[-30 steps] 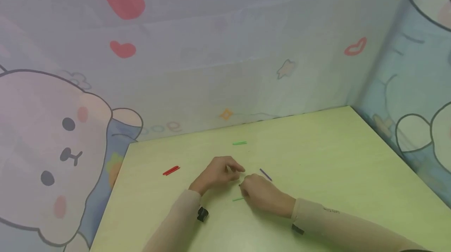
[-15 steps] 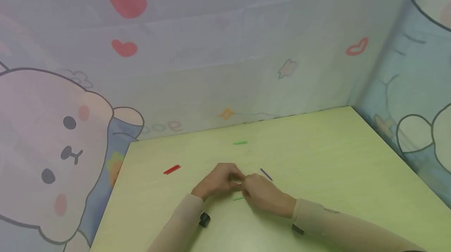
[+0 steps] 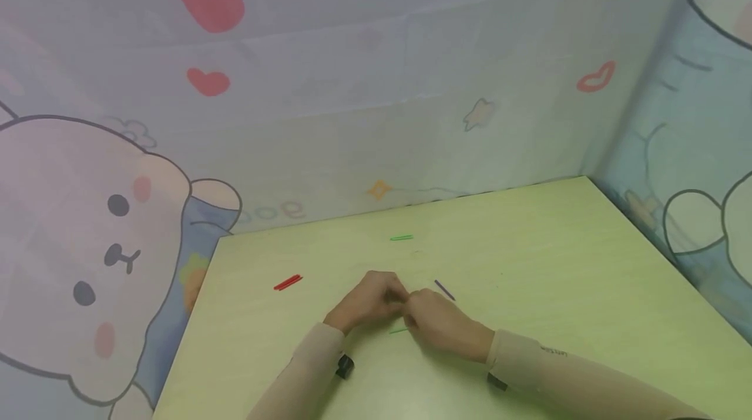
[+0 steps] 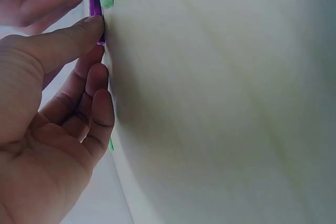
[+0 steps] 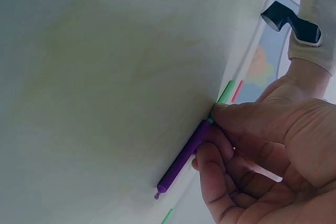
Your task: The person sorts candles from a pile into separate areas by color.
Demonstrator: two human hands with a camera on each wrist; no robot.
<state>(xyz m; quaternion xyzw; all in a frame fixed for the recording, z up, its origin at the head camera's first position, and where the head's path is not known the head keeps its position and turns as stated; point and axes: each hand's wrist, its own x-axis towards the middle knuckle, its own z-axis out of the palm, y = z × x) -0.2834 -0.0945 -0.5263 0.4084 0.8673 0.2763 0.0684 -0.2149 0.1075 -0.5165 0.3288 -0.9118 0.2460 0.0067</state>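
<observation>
My left hand (image 3: 369,300) and right hand (image 3: 440,321) meet just above the table. In the left wrist view, the left thumb and fingertips pinch a slim purple stick (image 4: 95,4), whose other end runs toward the curled right fingers. The right fingers largely hide their grip. Beyond the right hand lies another purple stick (image 3: 444,290), seen as a narrow tube with a small tip. A green stick (image 3: 398,330) lies partly hidden beneath the right hand. Farther back are green sticks (image 3: 402,238) side by side; red sticks (image 3: 288,282) lie to the left.
The pale yellow-green table (image 3: 546,289) ends at the back against a cartoon-printed wall sheet (image 3: 329,113). A second printed sheet (image 3: 699,145) borders its right side. Small black devices sit on both wrists.
My left hand has moved down and right until its fingertips meet the right hand. The right hand has hardly moved. The loose sticks lie where they were.
</observation>
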